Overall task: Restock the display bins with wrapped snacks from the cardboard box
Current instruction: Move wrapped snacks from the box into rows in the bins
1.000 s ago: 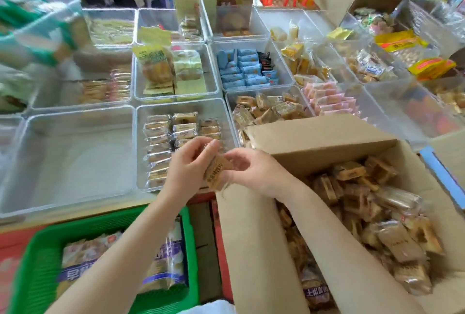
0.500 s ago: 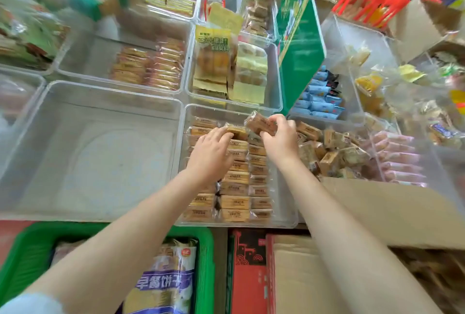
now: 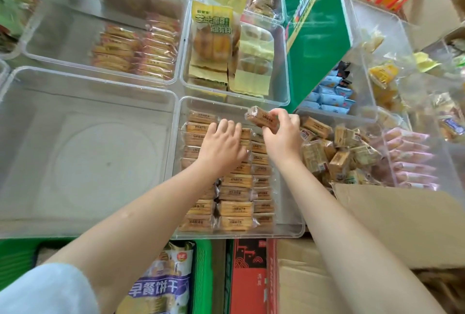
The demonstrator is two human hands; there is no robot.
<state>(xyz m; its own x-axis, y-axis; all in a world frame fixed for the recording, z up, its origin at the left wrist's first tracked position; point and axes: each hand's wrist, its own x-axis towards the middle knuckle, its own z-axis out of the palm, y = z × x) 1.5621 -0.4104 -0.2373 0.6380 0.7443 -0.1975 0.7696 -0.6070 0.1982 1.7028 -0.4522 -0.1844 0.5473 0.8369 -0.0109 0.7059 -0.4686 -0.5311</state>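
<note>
Near bin (image 3: 289, 228) looks roughly two-thirds stocked: right hand (image 3: 279, 137) fingers pinch another wrapped snack (image 3: 261, 118) over its far-right gap, left hand (image 3: 224, 147) lies flat, fingers straight, on the rows.

Soft, even daylight fills the scene, and shadows are faint. Pale glare sits on the walls of the clear display bins (image 3: 176, 92). The wide lens bends straight rims toward the edges. The top left and top right corners are smeared by blur; the centre stays sharp.

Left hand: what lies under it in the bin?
The left hand rests on rows of brown wrapped snacks in the clear bin. Packs directly beneath the palm are covered.
</note>
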